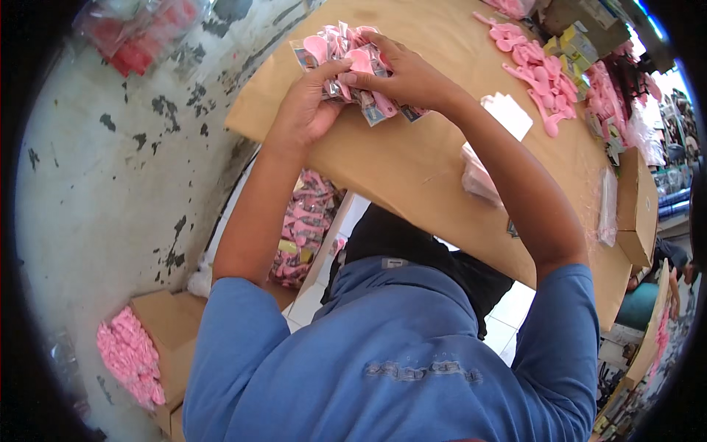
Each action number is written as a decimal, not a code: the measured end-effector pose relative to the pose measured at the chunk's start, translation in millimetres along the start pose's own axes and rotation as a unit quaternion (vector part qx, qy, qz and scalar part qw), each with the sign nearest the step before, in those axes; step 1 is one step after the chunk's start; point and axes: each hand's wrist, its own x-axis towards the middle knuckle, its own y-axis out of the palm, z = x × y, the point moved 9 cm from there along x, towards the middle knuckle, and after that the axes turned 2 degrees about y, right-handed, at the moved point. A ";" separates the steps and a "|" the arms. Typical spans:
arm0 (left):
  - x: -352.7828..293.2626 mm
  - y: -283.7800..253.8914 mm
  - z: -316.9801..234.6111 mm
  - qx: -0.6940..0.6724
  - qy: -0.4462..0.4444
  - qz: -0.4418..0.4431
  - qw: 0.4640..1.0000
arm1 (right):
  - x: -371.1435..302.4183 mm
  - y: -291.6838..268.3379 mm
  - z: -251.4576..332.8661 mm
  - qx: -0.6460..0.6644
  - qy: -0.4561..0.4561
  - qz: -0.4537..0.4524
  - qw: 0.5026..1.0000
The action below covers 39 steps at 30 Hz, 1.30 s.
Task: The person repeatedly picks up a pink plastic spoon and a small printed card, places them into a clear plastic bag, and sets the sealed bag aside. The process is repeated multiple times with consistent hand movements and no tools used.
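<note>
Over the far left part of the brown-covered table (412,158), a bunch of pink plastic spoons in clear packets (315,50) lies gathered between my two hands. My left hand (308,110) closes on the near left side of the bunch, its thumb lying over the packets. From the right, my right hand (401,74) wraps the same bunch, thumb across the front and fingers over the far side. The two thumbs almost meet. Parts of the packets are hidden behind my fingers, and a few packet corners stick out below.
Loose pink spoons (541,77) lie at the far right, beside yellow boxes (578,48). White cards (508,116) and clear bags (479,177) sit near my right forearm. A carton (637,206) stands at the right edge. Below left, a box holds packed spoons (305,221).
</note>
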 end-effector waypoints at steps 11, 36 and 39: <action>-186.3 -84.8 -34.5 -0.087 0.145 -0.143 0.975 | -49.0 113.5 136.2 0.002 -0.190 0.007 0.982; -280.9 -427.4 220.7 0.184 0.064 -0.581 0.790 | -168.2 271.3 80.6 -0.064 -0.046 0.304 0.950; -265.3 -387.2 202.1 0.147 0.121 -0.588 0.786 | -181.3 258.9 96.5 0.005 -0.055 0.332 0.942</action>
